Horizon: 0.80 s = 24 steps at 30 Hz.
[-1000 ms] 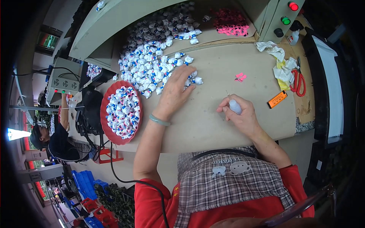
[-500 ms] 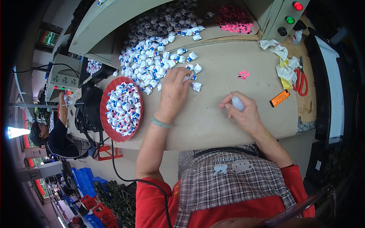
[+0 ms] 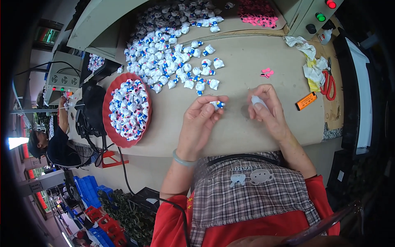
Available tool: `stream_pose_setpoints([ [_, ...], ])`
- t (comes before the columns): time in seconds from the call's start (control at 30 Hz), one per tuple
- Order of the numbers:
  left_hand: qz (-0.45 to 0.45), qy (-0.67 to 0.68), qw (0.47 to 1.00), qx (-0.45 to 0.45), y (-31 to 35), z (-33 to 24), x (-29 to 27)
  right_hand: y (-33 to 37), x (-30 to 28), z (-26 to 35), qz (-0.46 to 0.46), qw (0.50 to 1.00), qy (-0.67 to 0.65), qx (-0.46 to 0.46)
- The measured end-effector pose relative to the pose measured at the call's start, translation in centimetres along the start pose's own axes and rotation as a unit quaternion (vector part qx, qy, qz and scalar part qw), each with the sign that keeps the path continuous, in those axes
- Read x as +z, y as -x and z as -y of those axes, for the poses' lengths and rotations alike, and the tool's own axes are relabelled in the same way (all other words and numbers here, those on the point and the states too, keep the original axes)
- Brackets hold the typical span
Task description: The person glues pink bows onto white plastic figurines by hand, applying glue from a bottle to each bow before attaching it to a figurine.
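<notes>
Between the thumb and fingers of my left hand [image 3: 198, 121] is a small white-and-blue figurine [image 3: 218, 105], held just above the table. My right hand [image 3: 268, 111] is closed around a small whitish squeeze bottle [image 3: 258, 101], a short way to the right of the figurine. Many matching figurines [image 3: 160, 57] lie heaped beyond my left hand and back under the grey cabinet. A red scalloped bowl [image 3: 108, 113] to the left is full of figurines with pink parts showing. Several small pink pieces [image 3: 267, 73] lie beyond my right hand.
At the right are an orange box [image 3: 306, 101], red-handled scissors [image 3: 328, 85] and crumpled white-and-yellow paper [image 3: 311, 68]. More pink pieces [image 3: 263, 19] are piled at the back by the cabinet with buttons [image 3: 320, 17]. A person [image 3: 57, 144] works at the far left.
My left hand has drawn back from the pile toward me and now holds up a figurine. My right hand has lifted slightly, still holding the bottle.
</notes>
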<state>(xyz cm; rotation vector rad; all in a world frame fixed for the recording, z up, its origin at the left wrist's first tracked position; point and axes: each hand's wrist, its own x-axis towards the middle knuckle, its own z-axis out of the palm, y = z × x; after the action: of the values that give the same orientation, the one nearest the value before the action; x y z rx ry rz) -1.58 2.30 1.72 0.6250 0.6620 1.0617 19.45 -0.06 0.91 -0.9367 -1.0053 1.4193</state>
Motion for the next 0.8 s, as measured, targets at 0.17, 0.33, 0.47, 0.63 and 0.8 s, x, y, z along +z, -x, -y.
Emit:
stream_pose_setpoints([
  [0.17,-0.003,-0.030,0.999,0.013,0.8,0.6,-0.1,-0.1,-0.4,0.2,0.014,0.999,0.044,-0.026],
  [0.33,0.036,-0.004,0.999,-0.002,1.2,1.1,-0.4,0.5,-1.0,-0.1,-0.012,0.999,0.015,-0.033],
  [0.47,0.050,-0.014,0.999,-0.002,1.5,1.7,-0.9,0.7,-0.3,0.4,-0.083,0.996,-0.010,-0.034],
  [0.63,0.017,-0.017,1.000,-0.002,1.6,2.0,0.0,1.2,0.5,1.1,-0.118,0.989,0.057,-0.063],
  [0.8,0.021,-0.081,0.996,0.014,1.7,2.4,-0.5,1.7,0.3,1.1,-0.097,0.970,0.161,-0.153],
])
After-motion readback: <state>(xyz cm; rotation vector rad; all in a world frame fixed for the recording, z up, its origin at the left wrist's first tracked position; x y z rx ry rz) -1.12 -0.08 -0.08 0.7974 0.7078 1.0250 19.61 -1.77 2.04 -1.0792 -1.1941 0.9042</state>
